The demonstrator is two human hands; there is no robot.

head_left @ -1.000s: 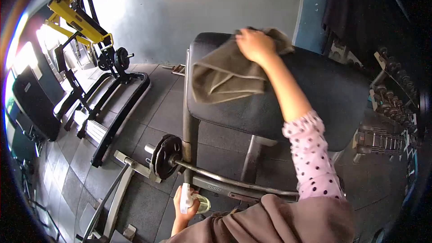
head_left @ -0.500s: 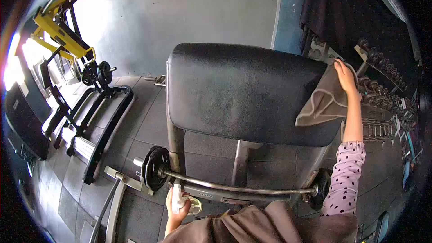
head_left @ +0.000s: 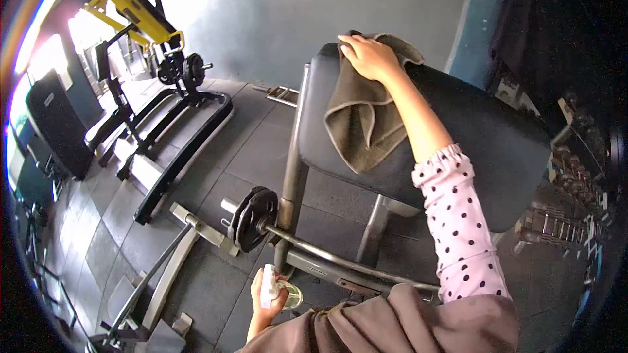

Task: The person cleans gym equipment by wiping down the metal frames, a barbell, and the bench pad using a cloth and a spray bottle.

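My right hand [head_left: 371, 57] holds a dark brown cloth [head_left: 366, 121] against the upper left part of a black padded bench rest [head_left: 481, 144]. Its fingers bend over the pad's top edge, and the cloth hangs in folds down the sloping face. Low in the view, my left hand [head_left: 263, 307] is wrapped round a spray bottle [head_left: 269, 286] with a white trigger head and pale yellow-green liquid. The bottle is near the bench frame, apart from the pad. A barbell [head_left: 347, 263] lies across the frame below the pad, with a black weight plate [head_left: 256, 219] at its left end.
A yellow and black weight machine [head_left: 134, 10] stands at the left on the tiled floor [head_left: 261, 157]. Racks of dumbbells [head_left: 575, 176] line the right side. A grey wall [head_left: 327, 0] is behind the bench. A metal bar stand [head_left: 171, 268] lies at lower left.
My right hand has moved the cloth from the pad's right end to its upper left. The camera view has turned left and tilted. My left hand still holds the spray bottle.
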